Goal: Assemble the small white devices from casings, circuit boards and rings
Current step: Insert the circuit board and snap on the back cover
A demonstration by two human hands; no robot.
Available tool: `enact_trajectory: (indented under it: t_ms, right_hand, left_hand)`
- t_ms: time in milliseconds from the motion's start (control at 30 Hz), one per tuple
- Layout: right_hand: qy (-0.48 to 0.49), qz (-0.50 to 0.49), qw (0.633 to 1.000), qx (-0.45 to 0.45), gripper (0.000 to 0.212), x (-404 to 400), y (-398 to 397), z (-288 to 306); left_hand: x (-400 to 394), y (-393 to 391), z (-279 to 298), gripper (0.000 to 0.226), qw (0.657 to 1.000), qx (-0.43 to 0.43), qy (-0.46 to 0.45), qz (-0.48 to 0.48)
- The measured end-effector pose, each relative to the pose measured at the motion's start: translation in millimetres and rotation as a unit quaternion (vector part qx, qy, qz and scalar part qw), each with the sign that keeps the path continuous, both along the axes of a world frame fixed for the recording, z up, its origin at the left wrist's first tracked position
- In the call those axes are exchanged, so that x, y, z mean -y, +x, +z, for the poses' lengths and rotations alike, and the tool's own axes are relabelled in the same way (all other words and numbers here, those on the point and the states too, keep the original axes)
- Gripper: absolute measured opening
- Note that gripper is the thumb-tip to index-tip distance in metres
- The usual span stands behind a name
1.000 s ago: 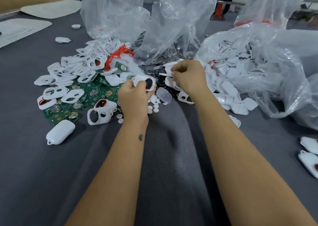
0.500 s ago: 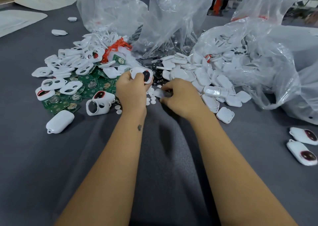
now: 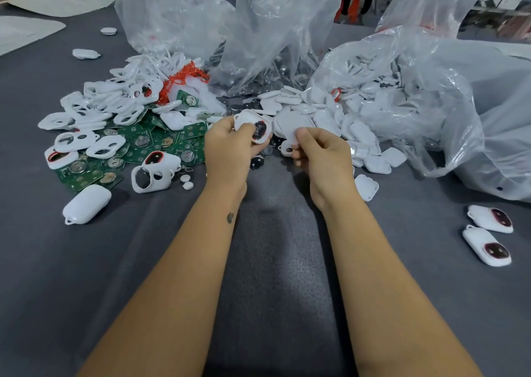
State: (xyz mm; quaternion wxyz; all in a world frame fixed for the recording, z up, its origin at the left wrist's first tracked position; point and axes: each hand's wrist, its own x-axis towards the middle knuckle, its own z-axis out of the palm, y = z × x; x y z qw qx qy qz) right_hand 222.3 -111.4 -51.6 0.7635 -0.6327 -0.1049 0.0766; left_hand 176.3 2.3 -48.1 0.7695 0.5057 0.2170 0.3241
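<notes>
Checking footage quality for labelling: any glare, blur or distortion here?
Head view: wide-angle bending toward the edges; bright sheen on the clear plastic bags veils their contents; both hands and the green circuit boards look reasonably sharp; soft shadow between the forearms.

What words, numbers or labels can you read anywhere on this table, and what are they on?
None can be read.
Green circuit boards: pale markings, too small and blurred.
Casing held in the left hand: dark window with faint marks, unreadable.
Clear plastic bags: a red smudge, maybe print, not legible.
Two finished devices on the right: no text visible.
</notes>
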Motion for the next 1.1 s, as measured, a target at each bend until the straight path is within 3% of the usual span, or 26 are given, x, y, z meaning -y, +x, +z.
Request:
enact_trajectory:
  t_ms: [300, 467, 667, 1100]
  right_hand:
    - [0.123, 0.002, 0.990, -0.062, 0.011, 5.7, 6.9, 6.8]
    - [0.166, -0.012, 0.982, -0.085, 0.020, 9.4, 6.8, 10.3]
    - [0.079, -0.047, 0.996, -0.002, 0.016, 10.0, 6.9, 6.4]
    - [0.068, -0.044, 0.996, 0.041, 0.030, 5.4, 6.4, 5.8]
  left_hand:
    - [22.7, 1.6, -0.5, 0.020, 0.993, -0.013, -0.021, -0.112]
    - [28.7, 2.1, -1.8, 0.022, 0.993, -0.028, -0.026, -0.109]
    - [20.0, 1.8, -2.4, 0.016, 0.993, -0.037, -0.075, -0.089]
    - [17.2, 1.5, 0.6, 0.015, 0.985, -0.015, -0.137, -0.108]
